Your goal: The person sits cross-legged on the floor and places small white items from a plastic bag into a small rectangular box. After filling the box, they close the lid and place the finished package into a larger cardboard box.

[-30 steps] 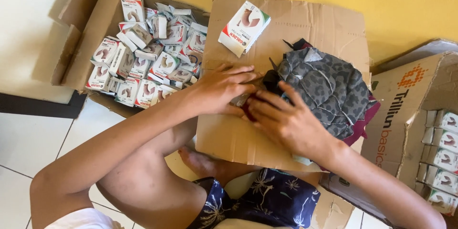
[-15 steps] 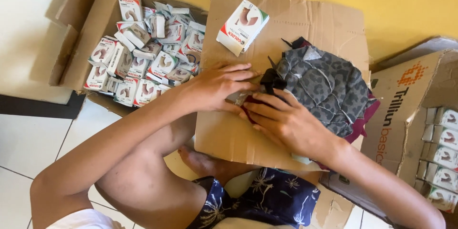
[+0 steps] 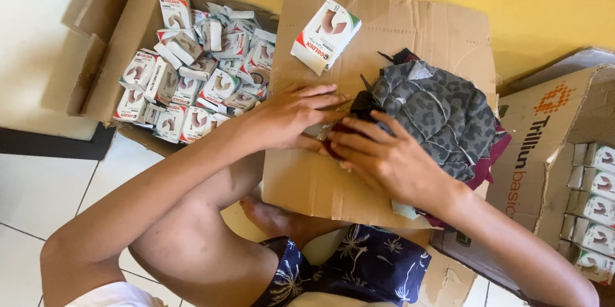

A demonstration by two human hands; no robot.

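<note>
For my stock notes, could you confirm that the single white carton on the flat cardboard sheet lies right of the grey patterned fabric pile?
Not quite: in the head view the single white carton on the flat cardboard sheet lies left of the grey patterned fabric pile, towards the open box of cartons.

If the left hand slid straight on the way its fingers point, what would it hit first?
The left hand points right across the cardboard sheet. First it would likely meet the small dark cloth just past its fingertips, then the grey patterned pile. The exact gap is hard to judge.

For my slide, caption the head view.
Both hands press a dark garment flat on a cardboard sheet.
</note>
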